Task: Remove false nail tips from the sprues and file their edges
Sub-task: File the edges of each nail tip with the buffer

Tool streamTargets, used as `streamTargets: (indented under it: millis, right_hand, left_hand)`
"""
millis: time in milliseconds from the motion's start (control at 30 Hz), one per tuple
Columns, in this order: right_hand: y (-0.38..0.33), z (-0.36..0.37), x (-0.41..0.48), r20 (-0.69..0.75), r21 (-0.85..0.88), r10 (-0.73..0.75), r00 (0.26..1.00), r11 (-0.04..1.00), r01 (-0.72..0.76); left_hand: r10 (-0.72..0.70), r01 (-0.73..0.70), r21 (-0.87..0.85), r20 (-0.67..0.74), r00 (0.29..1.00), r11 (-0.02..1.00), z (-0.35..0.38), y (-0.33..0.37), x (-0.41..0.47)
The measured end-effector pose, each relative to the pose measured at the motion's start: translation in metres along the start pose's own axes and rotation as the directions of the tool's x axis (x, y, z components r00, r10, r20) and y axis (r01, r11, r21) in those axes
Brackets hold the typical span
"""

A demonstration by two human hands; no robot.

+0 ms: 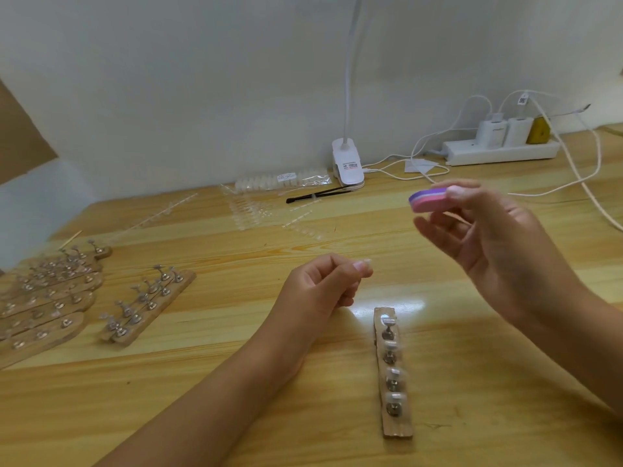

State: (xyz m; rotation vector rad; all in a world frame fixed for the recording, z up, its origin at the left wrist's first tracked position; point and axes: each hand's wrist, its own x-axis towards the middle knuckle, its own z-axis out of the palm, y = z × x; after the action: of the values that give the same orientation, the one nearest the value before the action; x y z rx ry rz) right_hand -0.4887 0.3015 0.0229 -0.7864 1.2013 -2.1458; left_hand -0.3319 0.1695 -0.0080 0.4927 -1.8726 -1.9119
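Observation:
My left hand hovers over the wooden table with its fingers curled, pinching a small clear false nail tip at the fingertips. My right hand is raised to the right of it and grips a pink and purple nail file block between thumb and fingers. The file is a short way above and right of the nail tip, not touching it. Clear sprues with nail tips lie farther back on the table.
A wooden strip with several metal nail stands lies below my hands. More such strips and a pile of them sit at the left. A clip lamp, black tweezers, a bagged nail pack, power strip and cables line the back.

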Motion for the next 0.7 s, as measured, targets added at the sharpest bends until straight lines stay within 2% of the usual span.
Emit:
streamTargets:
  millis: [133,233,333,500,600,700]
  right_hand:
    - [0.016,0.009,-0.009,0.150,-0.178,0.104,0.983,0.981,-0.077]
    - [0.015,0.014,-0.013,0.257,-0.375,0.194,0.947,0.923,-0.087]
    - [0.008,0.013,-0.013,0.337,-0.492,0.271,0.902,0.867,-0.076]
    - [0.004,0.013,-0.013,0.411,-0.561,0.300,0.861,0.828,-0.020]
    - [-0.001,0.009,-0.011,0.441,-0.573,0.355,0.825,0.818,-0.045]
    - [0.001,0.009,-0.010,0.422,-0.573,0.368,0.829,0.817,-0.070]
  left_hand:
    - [0.024,-0.024,0.046,-0.005,1.000,0.999,0.002,0.000,-0.002]
    - [0.027,-0.027,0.037,-0.014,1.000,0.999,0.002,0.001,-0.002]
    - [0.024,-0.024,0.041,-0.007,1.000,0.999,0.001,0.002,-0.002]
    - [0.050,-0.057,0.133,0.054,0.997,0.990,0.003,0.000,-0.005]
    - [0.046,-0.048,0.081,0.027,0.999,0.996,0.004,0.004,-0.005]
    - [0.066,-0.073,0.131,0.054,0.996,0.989,0.004,0.003,-0.005]
